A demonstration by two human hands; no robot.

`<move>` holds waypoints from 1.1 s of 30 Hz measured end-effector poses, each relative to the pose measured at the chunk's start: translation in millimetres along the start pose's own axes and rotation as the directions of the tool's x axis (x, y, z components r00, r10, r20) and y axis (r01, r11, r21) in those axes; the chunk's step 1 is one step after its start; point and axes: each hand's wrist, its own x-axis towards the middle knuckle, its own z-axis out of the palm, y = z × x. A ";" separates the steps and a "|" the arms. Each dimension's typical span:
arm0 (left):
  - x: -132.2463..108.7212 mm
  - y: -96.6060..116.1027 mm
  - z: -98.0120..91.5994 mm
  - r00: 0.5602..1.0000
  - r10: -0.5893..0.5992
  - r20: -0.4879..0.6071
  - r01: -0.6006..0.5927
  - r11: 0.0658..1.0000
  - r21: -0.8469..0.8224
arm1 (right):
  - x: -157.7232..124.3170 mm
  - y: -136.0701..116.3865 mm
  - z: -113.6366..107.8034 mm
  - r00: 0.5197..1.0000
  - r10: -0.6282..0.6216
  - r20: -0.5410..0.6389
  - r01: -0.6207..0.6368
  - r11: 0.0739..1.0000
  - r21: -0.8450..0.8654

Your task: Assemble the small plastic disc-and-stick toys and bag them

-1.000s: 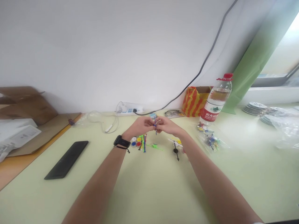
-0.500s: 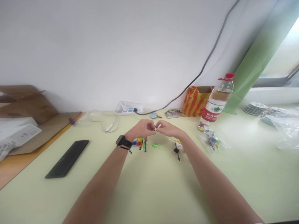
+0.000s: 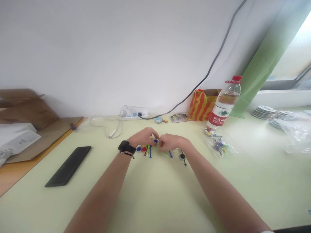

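Note:
My left hand [image 3: 145,136], with a black watch on its wrist, bends its thumb and index finger around a small blue round piece [image 3: 155,141] just above the table. Close against it, my right hand [image 3: 170,142] is closed, its fingertips pointing down; what they grip is hidden. A blue arrow-shaped piece [image 3: 171,155] sticks out below the right hand. Beside it lies a thin light-green stick [image 3: 163,153]. Under my left hand are a red disc [image 3: 144,149], a blue disc [image 3: 138,149] and several coloured sticks [image 3: 149,152]. A black arrow with a disc [image 3: 182,157] lies near my right wrist.
Clear bags of small coloured parts [image 3: 220,145] lie at right, before a large water bottle [image 3: 223,105] and a striped bag [image 3: 201,105]. Stacked discs [image 3: 263,111] stand farther right. A black flat case [image 3: 69,166], a power strip [image 3: 134,115] and a cardboard box [image 3: 26,103] are also here.
Both hands have come down from a raised pinch to just above the table. A blue arrow-shaped piece now shows below my right hand, which covers part of the green stick.

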 end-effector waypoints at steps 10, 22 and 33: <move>-5.5 23.4 -24.6 0.978 -0.032 -0.206 -0.054 0.916 -0.398 | -30.6 12.6 -41.9 0.975 -0.048 -0.218 0.161 0.827 0.539; 6.2 37.6 -3.5 0.927 -0.086 -0.364 -0.124 0.847 -0.517 | -8.4 12.0 -27.6 0.893 0.017 -0.450 0.316 0.690 0.651; 1.7 35.0 -1.1 0.967 0.067 -0.245 -0.171 0.886 -0.431 | -7.6 15.4 -22.0 0.922 0.030 -0.386 0.142 0.901 0.410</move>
